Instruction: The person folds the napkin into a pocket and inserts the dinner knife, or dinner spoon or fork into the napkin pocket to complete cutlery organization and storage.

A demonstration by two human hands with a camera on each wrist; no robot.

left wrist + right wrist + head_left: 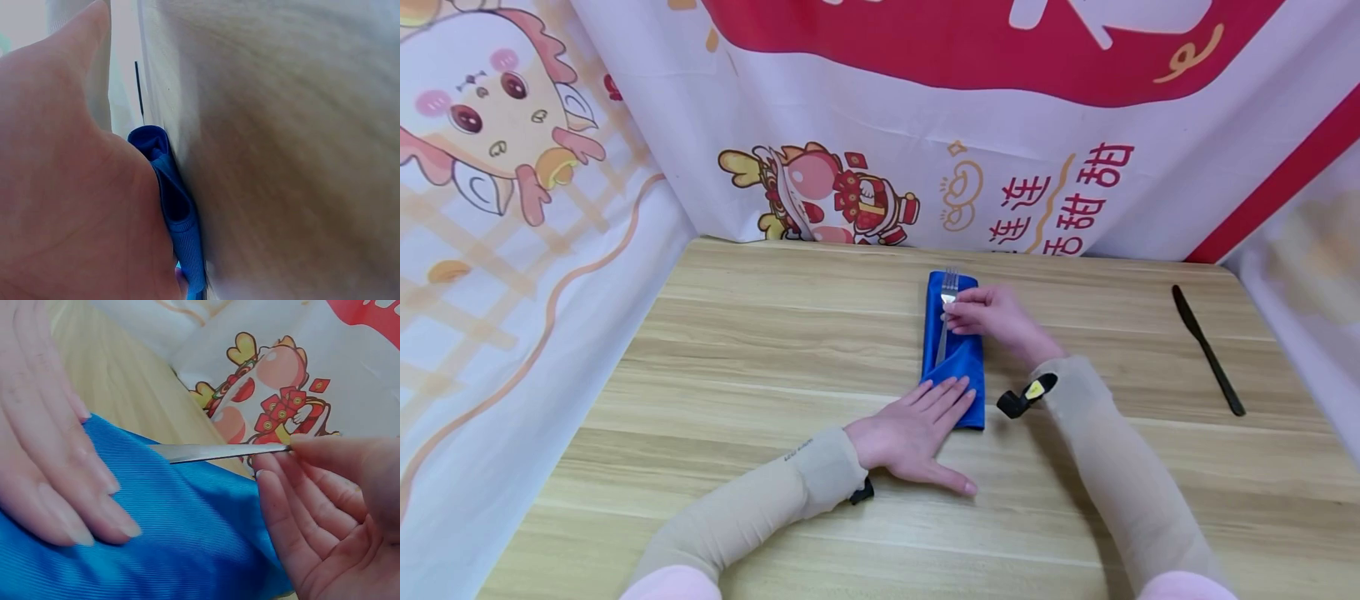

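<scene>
A folded blue cloth napkin lies lengthwise near the middle of the table. My right hand pinches a silver fork by its upper handle, tines toward the far edge. In the right wrist view the handle of the fork slips under a fold of the napkin, which hides its lower end. My left hand rests flat on the near part of the napkin with fingers straight and thumb spread. Seen from the left wrist, the napkin shows its rolled, layered edge beside the palm.
A black knife lies at an angle on the right side of the wooden table. Printed white cloth hangs behind the far edge and along the left side. Each wrist carries a small black camera.
</scene>
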